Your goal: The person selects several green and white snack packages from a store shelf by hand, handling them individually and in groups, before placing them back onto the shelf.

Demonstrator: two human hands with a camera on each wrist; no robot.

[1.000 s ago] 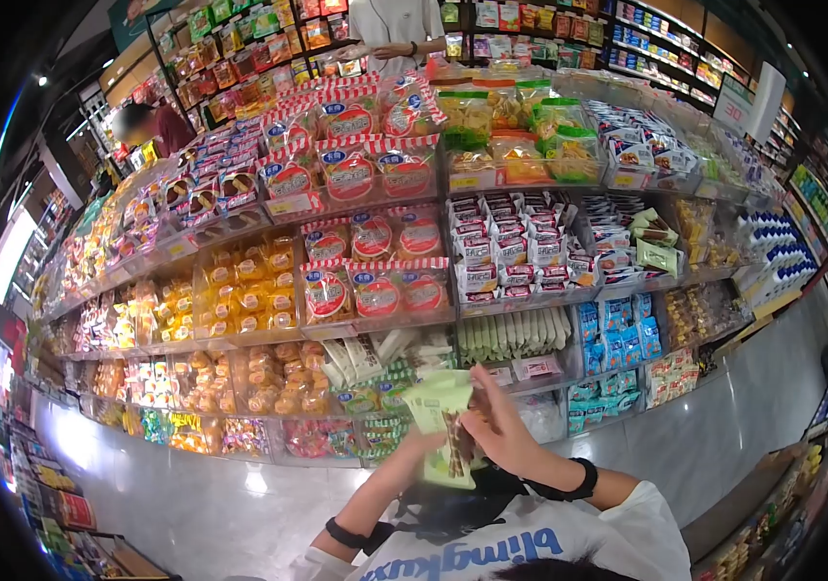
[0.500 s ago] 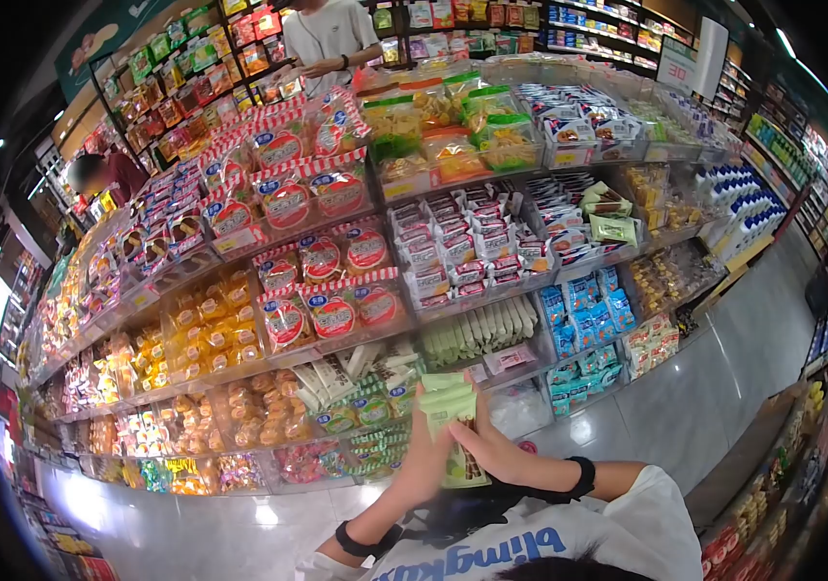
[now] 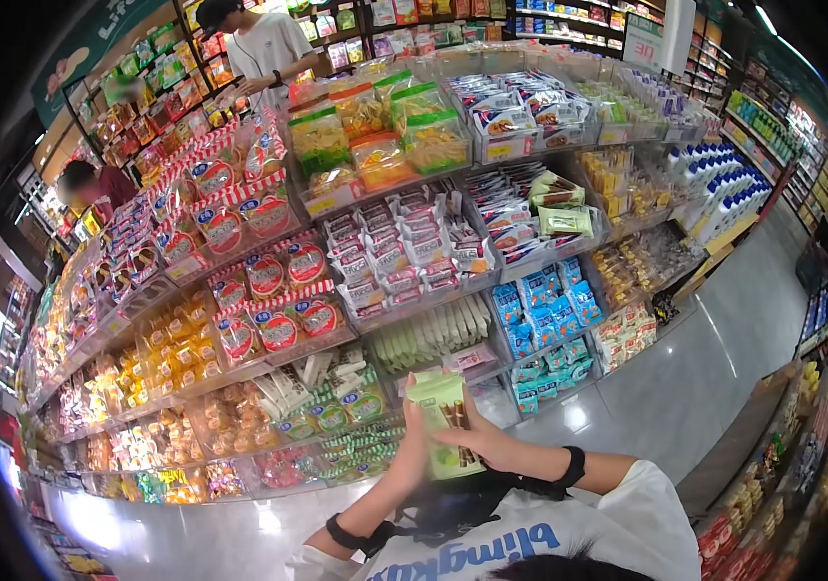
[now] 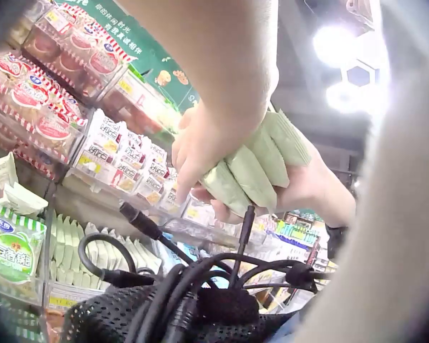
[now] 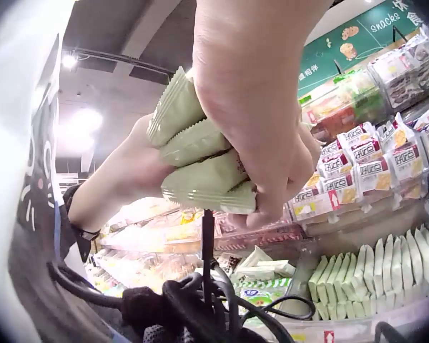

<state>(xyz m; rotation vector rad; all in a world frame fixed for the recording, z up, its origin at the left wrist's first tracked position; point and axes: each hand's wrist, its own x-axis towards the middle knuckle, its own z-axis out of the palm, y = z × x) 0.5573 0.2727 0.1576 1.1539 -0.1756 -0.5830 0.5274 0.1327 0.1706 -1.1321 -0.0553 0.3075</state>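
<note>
Several pale green packets point(image 3: 441, 414) are sitting in a loose stack between the two hands, in front of the person's chest and just before the lower bins. The top one is showing a picture of brown rolls, and the wrist views are showing the others lying against it, slightly fanned, with their crimped ends poking out. Their wrappers are looking smooth and a little puffed, so the stack is probably weighing little, giving softly under a squeeze and sliding layer over layer if only the outer packets are being gripped; whatever lies inside may well be brittle. The long side edges are offering the best hold, with even, gentle pressure across every layer, while pinching one crimped end would be risking a slip or a split. The left hand point(image 3: 416, 443) is gripping the stack from its left side, its fingers lying close together; how far their tips are reaching underneath, I cannot tell. The right hand point(image 3: 483, 445) is holding the opposite side, its thumb crossing the lower part of the top packet and its fingers bending round the edge in the right wrist view. Beyond them, a row of similar green sachets point(image 3: 433, 334) is standing in a low bin, a pink packet point(image 3: 469, 357) is lying near its front, and blue packets point(image 3: 544, 312) are filling a bin to the right.
</note>
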